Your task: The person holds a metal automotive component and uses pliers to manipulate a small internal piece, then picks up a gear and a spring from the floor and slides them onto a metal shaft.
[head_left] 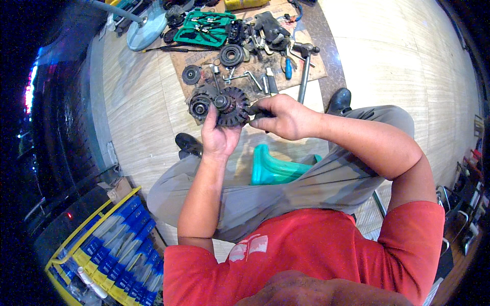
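My left hand (220,140) supports a greasy dark machine part from below, its thumb pressed against the front. On that part are a broad wheel with blocky teeth or fins (238,110) and a raised hub at its middle. A smaller round housing (200,106) sits at its left, close to my thumb. From the right, my right hand (286,117) has its blackened fingers closed at the wheel's rim. What lies between those fingertips is hidden. Just beyond the part, an L-shaped metal wrench (250,76) and a small black disc (191,74) lie on cardboard.
The stained cardboard (319,69) also carries a black ring-shaped pulley (231,55), a green plier case (186,23), a hammer (304,76) and a blue-handled tool (288,69). A green plastic stool (270,168) stands between my legs. Blue bins on a yellow rack (76,250) stand lower left.
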`<state>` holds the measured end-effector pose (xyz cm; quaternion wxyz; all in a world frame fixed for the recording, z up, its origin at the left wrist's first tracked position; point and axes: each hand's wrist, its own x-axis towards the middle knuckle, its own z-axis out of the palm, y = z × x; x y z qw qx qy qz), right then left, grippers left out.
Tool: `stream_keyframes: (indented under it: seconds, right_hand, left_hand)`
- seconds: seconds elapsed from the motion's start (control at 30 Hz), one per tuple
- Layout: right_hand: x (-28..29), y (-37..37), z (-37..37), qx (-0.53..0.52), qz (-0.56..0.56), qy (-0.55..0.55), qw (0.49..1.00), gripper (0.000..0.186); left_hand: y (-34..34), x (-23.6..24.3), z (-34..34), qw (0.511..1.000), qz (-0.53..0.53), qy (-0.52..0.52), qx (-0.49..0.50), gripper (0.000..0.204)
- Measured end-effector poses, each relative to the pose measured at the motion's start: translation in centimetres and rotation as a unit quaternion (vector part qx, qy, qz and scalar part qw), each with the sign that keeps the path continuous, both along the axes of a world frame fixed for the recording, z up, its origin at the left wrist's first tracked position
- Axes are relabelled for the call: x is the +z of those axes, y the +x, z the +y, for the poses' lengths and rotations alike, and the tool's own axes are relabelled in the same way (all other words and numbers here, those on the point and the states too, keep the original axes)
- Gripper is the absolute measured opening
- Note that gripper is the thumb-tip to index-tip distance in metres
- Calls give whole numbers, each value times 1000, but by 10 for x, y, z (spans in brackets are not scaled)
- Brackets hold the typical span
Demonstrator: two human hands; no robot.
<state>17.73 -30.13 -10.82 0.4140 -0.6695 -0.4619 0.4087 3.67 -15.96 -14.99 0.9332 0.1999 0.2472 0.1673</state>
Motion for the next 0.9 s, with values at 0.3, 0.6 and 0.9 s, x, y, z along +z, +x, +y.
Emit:
stream_keyframes:
  seconds: [0.3,0.6,0.9]
  right_hand:
    - [4,-4,-4,18,-38,25,999,26]
    - [5,-5,-7,20,-38,22,999,26]
    - [5,18,-3,10,-117,28,993,24]
  left_hand:
    - [-4,-4,3,999,-11,-48,-23,51]
    - [-1,-3,0,999,1,-31,-25,51]
    - [8,13,23,998,23,-7,65,54]
